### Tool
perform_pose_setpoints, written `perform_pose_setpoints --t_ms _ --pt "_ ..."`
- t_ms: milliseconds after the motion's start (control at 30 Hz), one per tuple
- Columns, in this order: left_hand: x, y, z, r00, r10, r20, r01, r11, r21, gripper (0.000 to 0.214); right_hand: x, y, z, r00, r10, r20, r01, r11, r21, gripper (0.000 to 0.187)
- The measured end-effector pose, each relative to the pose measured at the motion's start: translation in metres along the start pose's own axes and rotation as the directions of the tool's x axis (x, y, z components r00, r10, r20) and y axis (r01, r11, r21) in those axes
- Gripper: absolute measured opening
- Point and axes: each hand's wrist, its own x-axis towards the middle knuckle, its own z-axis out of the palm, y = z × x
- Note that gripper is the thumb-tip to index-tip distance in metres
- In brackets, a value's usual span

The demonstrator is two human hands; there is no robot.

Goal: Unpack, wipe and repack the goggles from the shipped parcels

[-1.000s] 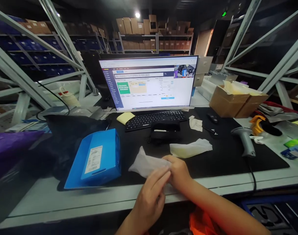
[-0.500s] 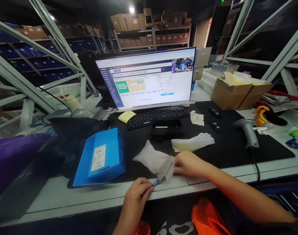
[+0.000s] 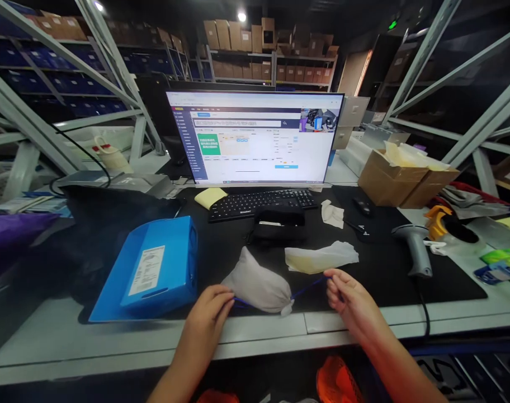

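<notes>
A pale grey drawstring pouch (image 3: 257,280) lies near the front edge of the black mat, its neck gathered tight toward the right. Blue cord (image 3: 307,289) runs taut from that neck to my right hand (image 3: 350,295), which pinches its end. To the left, my left hand (image 3: 211,313) pinches another stretch of blue cord that passes along the pouch's near side. A blue bin (image 3: 175,274) with a white label (image 3: 147,271) stands left of my left hand. Beyond my right hand lies a pale, folded wrapper (image 3: 322,258).
A monitor (image 3: 259,140) and a black keyboard (image 3: 263,202) stand at the back, with a black open case (image 3: 279,226) before them. On the right are a barcode scanner (image 3: 416,252), a mouse (image 3: 362,207), a tape dispenser (image 3: 448,226) and cardboard boxes (image 3: 376,179).
My hands have moved apart, left hand leftward and right hand rightward. The pouch's mouth, loose before, is now drawn closed, and the blue cord is stretched out. The camera view has shifted slightly.
</notes>
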Motion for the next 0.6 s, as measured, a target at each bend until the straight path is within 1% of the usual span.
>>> perform_pose_setpoints --t_ms 33,67,100,133,167,200,233,267,300,333,367,400,433,467,500,533,567,600 --pt "0.006 -0.001 0.001 0.999 0.028 -0.028 -0.028 0.999 0.022 0.017 -0.002 0.0 0.008 0.998 -0.065 0.015 0.066 0.994 -0.092 0.041" --pt "0.012 -0.002 0.002 0.998 0.055 -0.04 -0.053 0.998 0.042 0.017 -0.004 -0.001 0.019 0.988 -0.139 0.061 0.149 0.965 -0.214 0.043" --pt "0.018 -0.003 0.003 0.996 0.08 -0.034 -0.078 0.995 0.059 0.017 -0.005 -0.001 0.03 0.969 -0.204 0.142 0.242 0.903 -0.355 0.048" --pt "0.024 -0.004 0.003 0.995 0.102 -0.017 -0.1 0.992 0.07 0.017 -0.006 0.0 0.043 0.938 -0.241 0.249 0.338 0.798 -0.499 0.059" --pt "0.031 -0.004 0.003 0.993 0.122 0.002 -0.122 0.989 0.081 0.018 -0.006 0.001 0.057 0.9 -0.242 0.363 0.427 0.653 -0.626 0.075" --pt "0.038 -0.003 0.004 0.99 0.138 0.025 -0.139 0.986 0.094 0.019 -0.004 0.003 0.072 0.864 -0.205 0.459 0.497 0.482 -0.721 0.093" --pt "0.047 -0.002 0.005 0.988 0.149 0.043 -0.153 0.982 0.11 0.02 -0.002 0.006 0.087 0.841 -0.145 0.522 0.54 0.307 -0.784 0.108" --pt "0.056 -0.001 0.006 0.986 0.153 0.059 -0.159 0.979 0.129 0.02 0.002 0.009 0.102 0.832 -0.084 0.549 0.555 0.144 -0.819 0.117" --pt "0.066 0.001 0.008 0.986 0.154 0.067 -0.163 0.976 0.148 0.021 0.006 0.013 0.116 0.835 -0.036 0.549 0.549 0.002 -0.836 0.12" --pt "0.078 0.003 0.011 0.985 0.157 0.07 -0.166 0.973 0.163 0.021 0.011 0.016 0.128 0.843 -0.008 0.538 0.534 -0.109 -0.839 0.116" --pt "0.09 0.004 0.015 0.984 0.163 0.075 -0.173 0.969 0.173 0.022 0.016 0.019 0.139 0.851 0.005 0.526 0.517 -0.185 -0.835 0.107" --pt "0.102 0.006 0.02 0.981 0.171 0.089 -0.185 0.966 0.181 0.024 0.02 0.021 0.147 0.854 0.011 0.519 0.508 -0.231 -0.83 0.095" --pt "0.115 0.006 0.025 0.975 0.184 0.125 -0.205 0.96 0.188 0.029 0.024 0.022 0.153 0.854 0.013 0.519 0.506 -0.251 -0.825 0.081" --pt "0.128 0.006 0.031 0.963 0.197 0.184 -0.232 0.953 0.196 0.037 0.025 0.021 0.155 0.852 0.012 0.524 0.509 -0.254 -0.822 0.068" --pt "0.139 0.004 0.037 0.946 0.207 0.251 -0.261 0.943 0.205 0.045 0.025 0.019 0.155 0.846 0.012 0.533 0.518 -0.248 -0.818 0.057" --pt "0.15 0.002 0.043 0.924 0.213 0.317 -0.288 0.934 0.212 0.053 0.023 0.016 0.152 0.839 0.012 0.544 0.531 -0.236 -0.814 0.05" --pt "0.158 -0.001 0.048 0.904 0.214 0.37 -0.308 0.926 0.218 0.058 0.02 0.01 0.146 0.831 0.012 0.556 0.546 -0.216 -0.81 0.047" --pt "0.165 -0.005 0.052 0.889 0.211 0.407 -0.321 0.921 0.223 0.061 0.016 0.003 0.138 0.818 0.014 0.575 0.568 -0.176 -0.804 0.045"
